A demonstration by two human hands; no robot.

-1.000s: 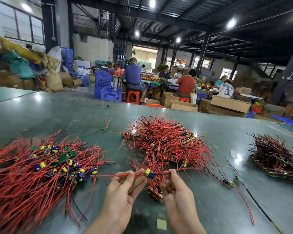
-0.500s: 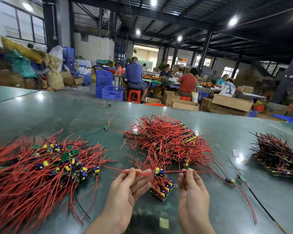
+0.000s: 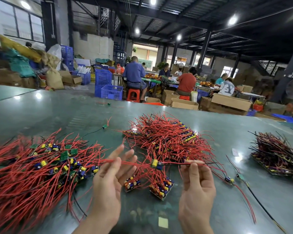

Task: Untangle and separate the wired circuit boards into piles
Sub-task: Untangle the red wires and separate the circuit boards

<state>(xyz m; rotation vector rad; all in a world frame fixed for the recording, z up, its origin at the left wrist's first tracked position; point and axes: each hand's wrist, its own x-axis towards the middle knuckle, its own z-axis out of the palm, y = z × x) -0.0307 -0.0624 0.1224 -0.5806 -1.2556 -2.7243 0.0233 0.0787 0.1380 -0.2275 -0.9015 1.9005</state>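
Observation:
A small circuit board (image 3: 156,163) with a yellow part hangs in the air on red wires stretched between my hands. My left hand (image 3: 112,178) pinches the wires' left end between thumb and forefinger, its other fingers spread out. My right hand (image 3: 196,183) pinches the right end, where a black wire tip sticks out. Behind the board lies a tangled heap of red-wired boards (image 3: 169,137). A wide pile of separated boards (image 3: 32,169) covers the table on the left. Two small board clusters (image 3: 149,184) lie under the stretched wires.
The green table (image 3: 57,114) carries a dark-wired pile (image 3: 276,156) at the right, a loose board with long wires (image 3: 233,180) beside my right hand, and single boards (image 3: 105,126) further back. Several people sit at tables beyond, among boxes and blue crates.
My hands have moved apart and up, drawing the wires taut with the board lifted clear of the heap. My left hand's spare fingers have spread open.

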